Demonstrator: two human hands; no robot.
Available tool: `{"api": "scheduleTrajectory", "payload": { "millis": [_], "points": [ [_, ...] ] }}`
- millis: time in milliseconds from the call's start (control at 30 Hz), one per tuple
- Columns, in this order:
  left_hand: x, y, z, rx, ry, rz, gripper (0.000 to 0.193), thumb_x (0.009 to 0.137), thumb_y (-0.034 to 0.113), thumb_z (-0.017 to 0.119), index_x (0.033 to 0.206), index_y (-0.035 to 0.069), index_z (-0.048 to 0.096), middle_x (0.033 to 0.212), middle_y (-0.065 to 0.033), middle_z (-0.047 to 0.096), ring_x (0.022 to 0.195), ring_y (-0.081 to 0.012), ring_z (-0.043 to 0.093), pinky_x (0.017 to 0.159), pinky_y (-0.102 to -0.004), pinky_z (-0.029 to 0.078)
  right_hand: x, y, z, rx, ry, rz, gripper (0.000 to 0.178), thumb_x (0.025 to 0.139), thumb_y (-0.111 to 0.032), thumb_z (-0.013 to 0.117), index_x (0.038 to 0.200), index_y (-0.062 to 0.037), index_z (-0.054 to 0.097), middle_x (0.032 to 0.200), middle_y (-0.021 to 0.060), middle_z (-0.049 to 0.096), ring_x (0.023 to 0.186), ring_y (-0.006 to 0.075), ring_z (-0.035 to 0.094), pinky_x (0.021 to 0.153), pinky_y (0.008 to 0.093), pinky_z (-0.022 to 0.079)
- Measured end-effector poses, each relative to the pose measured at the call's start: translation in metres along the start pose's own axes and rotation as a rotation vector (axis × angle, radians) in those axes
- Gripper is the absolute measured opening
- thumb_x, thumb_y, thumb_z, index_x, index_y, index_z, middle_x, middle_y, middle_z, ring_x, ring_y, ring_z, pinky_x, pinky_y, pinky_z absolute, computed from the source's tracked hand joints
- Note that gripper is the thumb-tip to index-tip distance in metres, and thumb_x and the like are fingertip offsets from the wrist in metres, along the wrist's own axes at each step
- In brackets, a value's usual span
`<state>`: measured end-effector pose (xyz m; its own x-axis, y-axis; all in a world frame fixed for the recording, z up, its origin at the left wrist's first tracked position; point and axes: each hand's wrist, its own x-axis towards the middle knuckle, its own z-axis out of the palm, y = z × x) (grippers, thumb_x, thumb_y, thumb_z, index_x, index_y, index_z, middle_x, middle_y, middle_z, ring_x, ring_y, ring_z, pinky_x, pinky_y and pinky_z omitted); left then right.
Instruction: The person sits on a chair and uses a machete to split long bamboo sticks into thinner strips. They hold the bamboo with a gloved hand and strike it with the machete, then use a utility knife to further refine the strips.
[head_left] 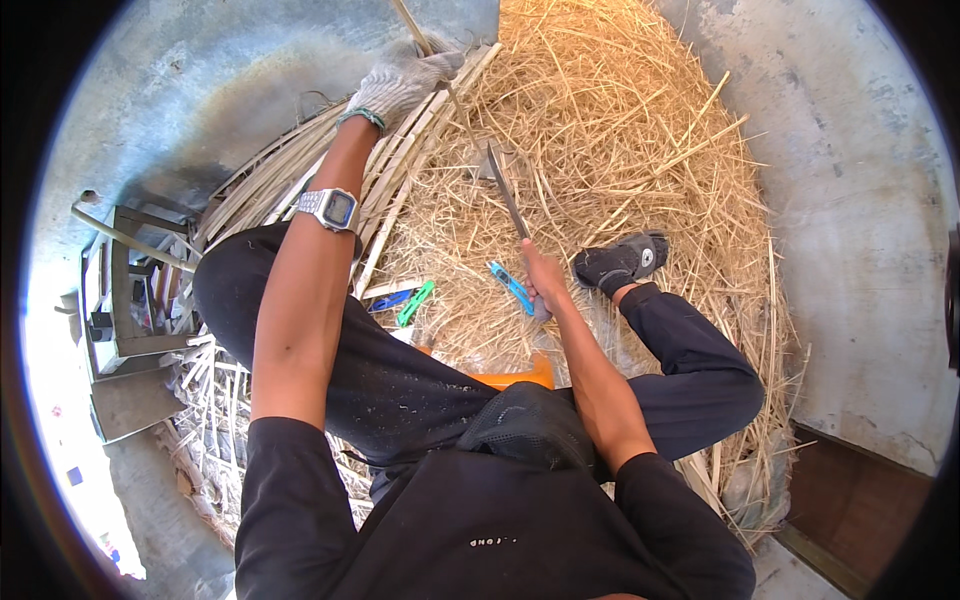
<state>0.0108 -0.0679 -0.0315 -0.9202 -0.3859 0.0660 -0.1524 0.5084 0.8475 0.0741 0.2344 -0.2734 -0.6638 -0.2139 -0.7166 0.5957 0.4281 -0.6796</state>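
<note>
My left hand, in a pale knitted glove, is closed around a thin bamboo strip at the far left. The strip runs up past the view's top edge and down below the glove. Before my body, my right hand grips a knife by its handle, which the fingers mostly hide. Its long dark blade points away and slightly left, apart from the glove. Just left of that hand lies a light-blue box cutter. A green cutter and a darker blue cutter lie by my left thigh.
Loose shavings cover the floor ahead. Long split strips lie stacked at left, under my left arm. Grey walls rise on both sides, the right one beyond my shod foot. An orange stool shows beneath me; a wooden rack stands left.
</note>
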Motion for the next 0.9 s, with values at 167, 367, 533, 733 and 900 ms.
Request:
{"api": "scheduleTrajectory", "payload": {
  "millis": [167, 367, 533, 733, 900],
  "points": [
    [0.005, 0.002, 0.002, 0.144, -0.062, -0.038, 0.033, 0.092, 0.031, 0.072, 0.107, 0.002, 0.073, 0.086, -0.0091, 0.072, 0.08, -0.0151, 0.068, 0.075, -0.0289, 0.057, 0.001, -0.005, 0.001, -0.194, 0.164, -0.217, 0.066, 0.098, -0.059, 0.049, 0.061, -0.0036, 0.053, 0.057, 0.0069, 0.051, 0.051, 0.019, 0.052, 0.052, 0.0387, 0.043],
    [0.005, -0.001, 0.012, 0.329, -0.025, 0.034, 0.032, 0.094, 0.031, 0.071, 0.109, 0.003, 0.074, 0.082, -0.0075, 0.071, 0.07, -0.0122, 0.064, 0.065, -0.0256, 0.056, -0.04, -0.06, 0.013, 0.024, 0.107, -0.433, 0.063, 0.104, -0.051, 0.039, 0.062, -0.0053, 0.048, 0.056, 0.004, 0.049, 0.05, 0.0174, 0.047, 0.052, 0.0399, 0.038],
    [0.003, 0.007, 0.028, 0.382, -0.017, 0.123, 0.048, 0.093, 0.053, 0.065, 0.101, 0.007, 0.076, 0.072, -0.011, 0.072, 0.067, -0.0243, 0.069, 0.06, -0.0372, 0.054, -0.052, -0.055, 0.034, 0.093, 0.036, -0.209, 0.057, 0.105, -0.047, 0.041, 0.067, -0.0052, 0.05, 0.052, 0.0018, 0.044, 0.042, 0.0168, 0.043, 0.041, 0.0361, 0.037],
    [-0.005, 0.017, 0.023, 0.449, 0.028, -0.038, 0.043, 0.094, 0.05, 0.066, 0.105, 0.009, 0.075, 0.076, -0.0107, 0.073, 0.068, -0.0221, 0.069, 0.062, -0.0355, 0.055, -0.038, -0.051, 0.018, 0.103, 0.045, -0.108, 0.059, 0.1, -0.058, 0.049, 0.069, -0.0081, 0.047, 0.051, 0.0017, 0.043, 0.039, 0.0139, 0.043, 0.037, 0.0334, 0.035],
    [0.008, -0.015, 0.022, 0.385, 0.081, -0.017, 0.044, 0.094, 0.049, 0.066, 0.105, 0.008, 0.075, 0.076, -0.0127, 0.072, 0.067, -0.0238, 0.068, 0.061, -0.0352, 0.055, -0.048, -0.06, 0.027, 0.141, 0.164, -0.479, 0.065, 0.102, -0.055, 0.043, 0.067, -0.0015, 0.058, 0.059, 0.0101, 0.054, 0.055, 0.0218, 0.053, 0.06, 0.0436, 0.043]
  ]
}}
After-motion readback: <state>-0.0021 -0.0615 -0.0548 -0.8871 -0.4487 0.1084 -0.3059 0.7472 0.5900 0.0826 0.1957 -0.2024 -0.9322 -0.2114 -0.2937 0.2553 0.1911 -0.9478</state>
